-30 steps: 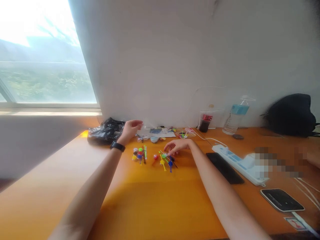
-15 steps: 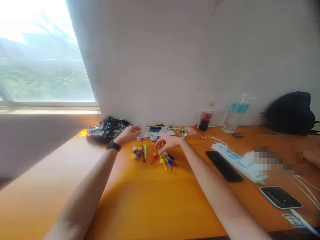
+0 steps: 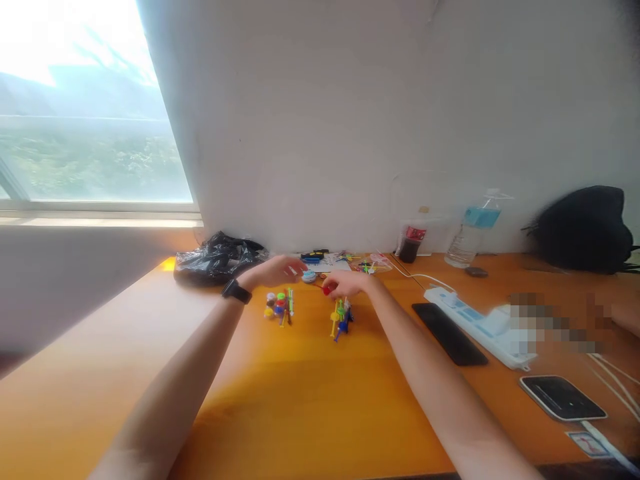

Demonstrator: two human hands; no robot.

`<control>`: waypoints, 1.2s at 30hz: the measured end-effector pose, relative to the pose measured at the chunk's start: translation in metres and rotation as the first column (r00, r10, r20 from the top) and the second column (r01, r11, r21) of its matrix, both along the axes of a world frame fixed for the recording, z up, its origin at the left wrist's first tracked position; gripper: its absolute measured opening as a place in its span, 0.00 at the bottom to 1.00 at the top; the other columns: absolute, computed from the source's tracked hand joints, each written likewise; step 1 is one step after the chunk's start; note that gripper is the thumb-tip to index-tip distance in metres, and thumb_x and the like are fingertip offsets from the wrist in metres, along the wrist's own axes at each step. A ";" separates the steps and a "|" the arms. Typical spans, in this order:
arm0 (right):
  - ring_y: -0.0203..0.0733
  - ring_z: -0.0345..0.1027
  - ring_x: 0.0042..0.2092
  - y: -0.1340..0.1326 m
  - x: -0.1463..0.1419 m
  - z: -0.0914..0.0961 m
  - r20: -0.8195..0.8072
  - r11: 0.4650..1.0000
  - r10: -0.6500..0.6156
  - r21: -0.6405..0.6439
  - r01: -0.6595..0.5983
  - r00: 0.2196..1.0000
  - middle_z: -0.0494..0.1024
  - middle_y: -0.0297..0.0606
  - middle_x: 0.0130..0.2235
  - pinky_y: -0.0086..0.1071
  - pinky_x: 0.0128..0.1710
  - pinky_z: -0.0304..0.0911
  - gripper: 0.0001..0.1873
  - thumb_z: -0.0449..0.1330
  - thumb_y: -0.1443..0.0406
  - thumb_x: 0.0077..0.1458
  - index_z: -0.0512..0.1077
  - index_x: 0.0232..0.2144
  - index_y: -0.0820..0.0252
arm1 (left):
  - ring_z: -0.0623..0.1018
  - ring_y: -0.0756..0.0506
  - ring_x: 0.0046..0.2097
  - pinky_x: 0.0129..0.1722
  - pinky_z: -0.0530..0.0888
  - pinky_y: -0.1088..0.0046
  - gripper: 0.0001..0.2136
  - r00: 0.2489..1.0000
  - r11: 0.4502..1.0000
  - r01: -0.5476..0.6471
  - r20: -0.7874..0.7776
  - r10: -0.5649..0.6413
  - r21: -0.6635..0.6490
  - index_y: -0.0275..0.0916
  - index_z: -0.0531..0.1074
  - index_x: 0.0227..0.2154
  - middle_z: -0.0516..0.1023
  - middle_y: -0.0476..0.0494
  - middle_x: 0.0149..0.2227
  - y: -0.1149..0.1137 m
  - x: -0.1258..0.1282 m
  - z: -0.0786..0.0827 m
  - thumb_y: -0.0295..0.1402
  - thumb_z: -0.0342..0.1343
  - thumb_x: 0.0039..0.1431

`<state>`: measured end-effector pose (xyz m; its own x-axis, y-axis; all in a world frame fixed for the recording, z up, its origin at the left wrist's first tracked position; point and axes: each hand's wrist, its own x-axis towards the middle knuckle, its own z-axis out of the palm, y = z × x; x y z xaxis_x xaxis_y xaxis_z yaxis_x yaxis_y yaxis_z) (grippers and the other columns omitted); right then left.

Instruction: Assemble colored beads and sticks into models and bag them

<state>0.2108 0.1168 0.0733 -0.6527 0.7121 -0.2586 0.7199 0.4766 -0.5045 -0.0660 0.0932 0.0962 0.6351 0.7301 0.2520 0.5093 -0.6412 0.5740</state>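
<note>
My right hand (image 3: 346, 285) is closed in a pinch on a red plastic spinner arrow (image 3: 327, 291), a small round disc with a thin dark-looking stem pointing left. Just below that hand lies a loose bunch of spinner arrows in yellow (image 3: 334, 317), green (image 3: 341, 309) and blue (image 3: 343, 327). My left hand (image 3: 280, 270), with a black band on its wrist, hovers to the left with fingers stretched and apart, holding nothing I can see. Beneath it sits a cluster of small coloured round pieces (image 3: 271, 304), with thin sticks (image 3: 291, 302) standing beside them.
A black plastic bag (image 3: 215, 261) lies at the back left. Behind my hands are a paper sheet (image 3: 335, 264), a round tin (image 3: 309, 276) and bagged pieces (image 3: 370, 265). To the right are a black slab (image 3: 447, 333), a power strip (image 3: 473, 323) and a bottle (image 3: 467, 237).
My right hand has lifted the red spinner arrow from the right bunch and moved slightly away from me. My left hand has shifted right, closer to it. The remaining arrows now lie closer together.
</note>
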 end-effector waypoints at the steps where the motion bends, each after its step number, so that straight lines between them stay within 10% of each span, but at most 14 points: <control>1: 0.40 0.74 0.35 -0.001 0.002 0.003 -0.054 1.000 0.001 0.004 -0.001 0.999 0.81 0.36 0.33 0.29 0.34 0.64 0.10 0.69 0.60 0.50 0.78 0.34 0.58 | 0.82 0.44 0.42 0.40 0.76 0.73 0.15 1.000 1.000 -0.003 0.005 0.003 0.007 0.39 0.81 0.47 0.85 0.41 0.42 -0.001 0.003 0.000 0.32 0.63 0.57; 7: 0.37 0.72 0.33 -0.014 -0.012 0.001 -0.601 0.976 -0.144 -0.219 0.012 0.786 0.80 0.33 0.32 0.28 0.33 0.65 0.27 0.71 0.54 0.54 0.65 0.48 0.56 | 0.83 0.43 0.44 0.43 0.78 0.71 0.14 0.990 1.000 -0.001 0.141 0.002 -0.006 0.39 0.79 0.47 0.85 0.39 0.45 -0.011 0.026 0.000 0.40 0.62 0.62; 13: 0.38 0.75 0.33 -0.018 -0.027 0.002 -0.705 0.969 -0.223 -0.238 0.072 0.673 0.82 0.38 0.34 0.31 0.36 0.71 0.20 0.72 0.56 0.53 0.70 0.41 0.59 | 0.85 0.43 0.40 0.40 0.79 0.70 0.14 0.940 0.993 -0.010 0.339 0.050 -0.120 0.37 0.80 0.41 0.86 0.40 0.42 -0.006 0.035 -0.014 0.43 0.65 0.59; 21: 0.41 0.79 0.34 -0.005 -0.036 -0.015 -0.659 0.973 -0.223 -0.111 0.200 0.718 0.82 0.38 0.34 0.33 0.37 0.75 0.06 0.65 0.63 0.57 0.76 0.37 0.59 | 0.84 0.42 0.39 0.38 0.78 0.71 0.12 0.955 0.993 -0.101 0.273 0.114 -0.060 0.37 0.81 0.34 0.85 0.42 0.34 0.001 0.032 -0.027 0.39 0.70 0.51; 36: 0.35 0.65 0.27 -0.007 -0.042 -0.022 -0.592 0.964 -0.192 0.034 0.263 0.782 0.74 0.30 0.29 0.26 0.27 0.59 0.12 0.59 0.64 0.59 0.69 0.46 0.56 | 0.82 0.43 0.34 0.33 0.74 0.74 0.15 0.967 0.990 -0.135 0.212 0.138 -0.031 0.38 0.84 0.32 0.84 0.43 0.31 0.005 0.027 -0.029 0.43 0.72 0.46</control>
<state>0.1685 0.1096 0.0513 -0.4697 0.8593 0.2024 0.4035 0.4128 -0.8165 -0.0387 0.0980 0.0670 0.4621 0.8112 0.3584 0.4559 -0.5639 0.6886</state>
